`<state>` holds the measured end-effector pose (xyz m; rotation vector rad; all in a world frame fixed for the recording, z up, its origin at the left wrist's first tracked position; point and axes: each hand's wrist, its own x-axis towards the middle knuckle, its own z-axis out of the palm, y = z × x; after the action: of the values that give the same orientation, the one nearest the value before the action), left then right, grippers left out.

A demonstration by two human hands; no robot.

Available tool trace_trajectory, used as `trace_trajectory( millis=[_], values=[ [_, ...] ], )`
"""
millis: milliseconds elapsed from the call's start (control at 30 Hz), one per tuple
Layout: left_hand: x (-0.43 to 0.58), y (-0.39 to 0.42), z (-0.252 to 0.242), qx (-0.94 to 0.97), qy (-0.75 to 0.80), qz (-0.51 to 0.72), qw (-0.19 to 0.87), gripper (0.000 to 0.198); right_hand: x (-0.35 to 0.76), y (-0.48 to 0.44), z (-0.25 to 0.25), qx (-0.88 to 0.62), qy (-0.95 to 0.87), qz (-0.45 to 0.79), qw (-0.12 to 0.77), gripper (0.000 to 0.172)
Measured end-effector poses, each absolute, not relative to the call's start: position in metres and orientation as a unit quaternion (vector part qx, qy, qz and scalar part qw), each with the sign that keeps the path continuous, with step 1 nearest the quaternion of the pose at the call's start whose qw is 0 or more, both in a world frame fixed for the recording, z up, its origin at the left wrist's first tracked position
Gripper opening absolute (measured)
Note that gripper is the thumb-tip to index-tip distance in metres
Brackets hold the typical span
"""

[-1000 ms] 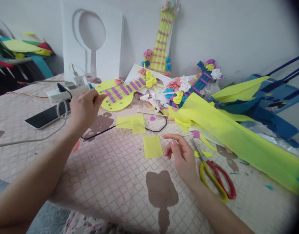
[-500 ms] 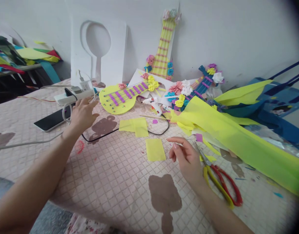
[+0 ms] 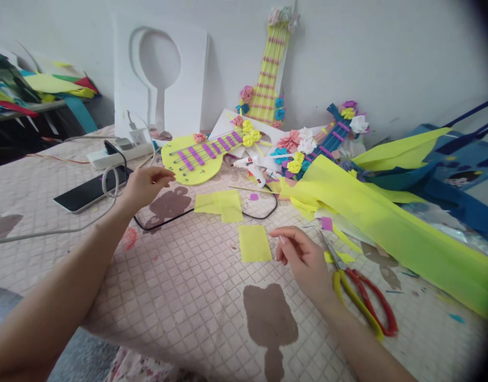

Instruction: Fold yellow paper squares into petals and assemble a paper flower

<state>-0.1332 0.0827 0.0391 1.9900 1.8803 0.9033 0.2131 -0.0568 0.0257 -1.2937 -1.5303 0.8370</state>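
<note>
My left hand (image 3: pixel 148 184) hovers at the left, between the dark phone (image 3: pixel 90 190) and the round end of a yellow paper guitar (image 3: pixel 194 159). Its fingers are loosely bent, thumb slightly apart, and nothing shows in them. My right hand (image 3: pixel 303 260) rests on the table with curled fingers, a gap between thumb and forefinger, and no object in it. Its fingertips lie just beside a yellow paper square (image 3: pixel 254 244). More yellow paper pieces (image 3: pixel 220 206) lie farther back. Scissors (image 3: pixel 359 292) with red and yellow handles lie partly open right of that hand.
A white glue gun (image 3: pixel 251 168) lies behind the squares, its black cord looping across the table. A power strip (image 3: pixel 116 156) with cables stands at left. Long yellow crepe paper (image 3: pixel 387 233) spreads right. White foam board (image 3: pixel 122 79) and flower-trimmed guitars (image 3: pixel 270 74) lean at the wall.
My left hand has drawn back from the power strip, toward the right, and its spread fingers have come closer together. My right hand has barely moved.
</note>
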Motion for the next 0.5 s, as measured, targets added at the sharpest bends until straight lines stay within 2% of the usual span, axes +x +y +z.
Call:
trace_trajectory(
  millis=[67, 133, 233, 367, 500],
  values=[
    [-0.125, 0.08, 0.042, 0.681, 0.623, 0.334, 0.192, 0.031, 0.211, -0.057, 0.026, -0.525, -0.618, 0.353, 0.467, 0.017],
    [-0.113, 0.074, 0.047, 0.653, 0.571, 0.395, 0.303, 0.028, 0.207, -0.056, 0.027, -0.521, -0.613, 0.377, 0.46, 0.018],
    [-0.091, 0.061, 0.056, 0.638, 0.499, 0.414, 0.416, 0.024, 0.196, -0.05, 0.036, -0.507, -0.604, 0.436, 0.434, 0.019],
    [-0.063, 0.044, 0.068, 0.648, 0.442, 0.414, 0.462, 0.02, 0.171, -0.032, 0.051, -0.468, -0.576, 0.529, 0.411, 0.027],
    [-0.039, 0.031, 0.075, 0.685, 0.386, 0.387, 0.483, 0.02, 0.143, -0.009, 0.057, -0.403, -0.557, 0.584, 0.432, 0.05]
  ],
)
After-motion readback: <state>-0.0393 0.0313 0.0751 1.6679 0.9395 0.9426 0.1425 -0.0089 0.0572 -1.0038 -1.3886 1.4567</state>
